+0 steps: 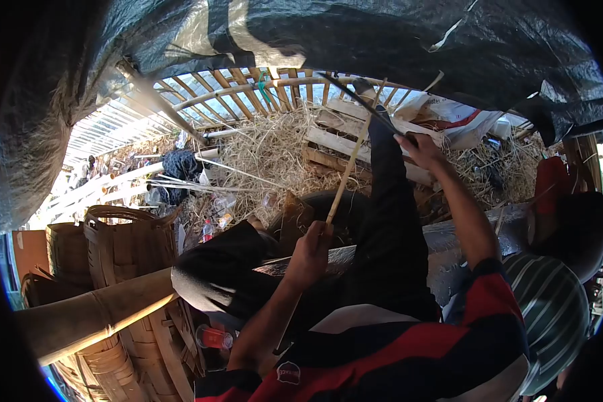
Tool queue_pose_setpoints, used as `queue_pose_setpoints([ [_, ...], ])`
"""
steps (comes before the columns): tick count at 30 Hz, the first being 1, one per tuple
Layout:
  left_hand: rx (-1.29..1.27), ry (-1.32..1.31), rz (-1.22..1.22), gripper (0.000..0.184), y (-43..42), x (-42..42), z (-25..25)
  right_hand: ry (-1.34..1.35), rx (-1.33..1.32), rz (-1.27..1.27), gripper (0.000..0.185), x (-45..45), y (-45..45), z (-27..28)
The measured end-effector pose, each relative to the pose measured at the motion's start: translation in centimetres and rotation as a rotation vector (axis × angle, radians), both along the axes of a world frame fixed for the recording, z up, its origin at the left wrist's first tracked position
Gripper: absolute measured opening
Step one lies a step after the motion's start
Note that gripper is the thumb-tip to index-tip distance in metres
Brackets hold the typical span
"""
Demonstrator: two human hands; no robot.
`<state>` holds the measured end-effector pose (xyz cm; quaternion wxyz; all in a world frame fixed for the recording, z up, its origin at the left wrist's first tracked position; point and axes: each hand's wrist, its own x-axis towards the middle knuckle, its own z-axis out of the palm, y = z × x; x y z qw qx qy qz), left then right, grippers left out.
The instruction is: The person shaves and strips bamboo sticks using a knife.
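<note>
My left hand (308, 253) is closed around the lower part of a thin bamboo strip (352, 161), which slants up and to the right. My right hand (420, 150), raised above my outstretched leg, grips the handle of a long dark blade (362, 102). The blade points up and to the left and crosses the strip near the strip's upper end. Whether the two touch cannot be made out. Below my left hand, a thin length runs down beside my forearm.
Woven bamboo baskets (130, 244) and a thick bamboo pole (107, 313) are at the left. Shavings (275, 144) cover the ground before a slatted fence. Wooden slats (342, 137) lie near my foot. Another person's striped head covering (549, 315) is at the right.
</note>
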<state>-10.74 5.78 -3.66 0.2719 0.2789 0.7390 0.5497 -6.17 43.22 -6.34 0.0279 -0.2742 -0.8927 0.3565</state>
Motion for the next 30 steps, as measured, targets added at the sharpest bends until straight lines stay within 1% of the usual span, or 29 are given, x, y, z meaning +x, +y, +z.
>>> queue_pose_setpoints([
  [1,0.008,0.005,-0.003,0.011,0.0,0.1,-0.2,0.025,-0.018,-0.015,0.051,0.5,0.5,-0.1],
  [2,-0.007,-0.056,-0.011,0.011,0.1,0.4,-0.7,0.03,-0.008,-0.018,0.051,0.8,0.7,-0.4],
  [3,-0.023,-0.122,-0.02,0.013,0.2,0.6,-0.9,0.027,0.04,-0.006,0.049,1.4,0.5,-0.8],
  [4,-0.017,-0.124,-0.024,0.013,0.3,0.5,-0.7,0.022,0.087,0.006,0.048,1.7,-0.5,0.2],
  [5,-0.037,-0.2,-0.038,0.013,0.3,0.3,-0.2,-0.144,0.041,0.042,0.048,2.0,-1.2,1.5],
  [6,-0.058,-0.276,-0.052,0.013,0.3,0.2,0.1,-0.146,0.044,0.038,0.048,2.4,-1.5,1.9],
  [8,-0.018,-0.235,-0.053,0.014,0.2,0.4,-0.7,-0.188,0.067,0.288,0.049,2.6,-1.6,2.2],
  [9,0.016,-0.196,-0.052,0.015,0.1,0.5,-1.0,-0.198,0.07,0.347,0.052,2.6,-0.7,2.1],
  [10,0.012,-0.197,-0.055,0.015,0.0,0.6,-0.9,-0.197,0.066,0.345,0.052,2.9,0.1,1.1],
  [12,-0.121,-0.3,-0.05,0.02,-0.1,0.2,-0.4,0.062,0.107,0.045,0.055,2.7,2.1,-1.4],
  [13,-0.115,-0.298,-0.047,0.02,0.1,0.1,-0.1,-0.056,0.1,-0.034,0.055,2.5,3.8,-1.6],
  [14,-0.129,-0.355,-0.066,0.02,0.3,0.1,0.2,-0.056,0.106,-0.029,0.055,2.9,4.7,-2.3],
  [15,-0.144,-0.41,-0.086,0.021,0.4,0.0,0.4,0.001,0.105,-0.042,0.053,2.9,4.7,-2.4],
  [16,-0.138,-0.407,-0.086,0.021,0.3,0.1,-0.1,0.06,0.103,-0.056,0.052,2.8,4.9,-2.5],
  [17,-0.083,-0.357,-0.088,0.021,0.1,0.4,-1.1,0.038,0.088,-0.044,0.048,3.3,4.9,-2.6],
  [18,-0.031,-0.313,-0.093,0.022,0.2,0.7,-1.7,0.036,0.093,-0.044,0.048,3.5,4.1,-2.3],
  [20,-0.059,-0.331,-0.102,0.022,0.5,0.6,-1.4,0.261,0.27,0.14,0.045,4.2,2.0,-1.8],
  [21,-0.09,-0.342,-0.106,0.022,0.6,0.5,-1.0,0.027,0.178,0.126,0.043,4.5,0.2,1.2],
  [22,-0.09,-0.342,-0.112,0.022,0.5,0.4,-0.6,0.026,0.179,0.12,0.043,4.9,0.1,1.9],
  [24,-0.061,-0.423,-0.15,0.019,0.4,0.6,0.2,-0.115,0.124,0.325,0.046,5.5,0.3,2.4],
  [25,-0.064,-0.425,-0.153,0.019,0.3,0.7,0.4,-0.117,0.121,0.321,0.046,6.1,1.2,1.4],
  [27,-0.107,-0.359,-0.156,0.02,0.2,1.0,0.6,-0.123,0.037,-0.047,0.049,7.3,4.4,-1.2],
  [28,-0.102,-0.357,-0.153,0.02,0.1,1.1,0.6,-0.122,0.041,-0.044,0.049,7.3,5.1,-1.1],
  [30,-0.119,-0.364,-0.178,0.02,0.1,1.3,0.7,-0.075,0.194,-0.355,0.05,7.6,6.5,-1.1],
])
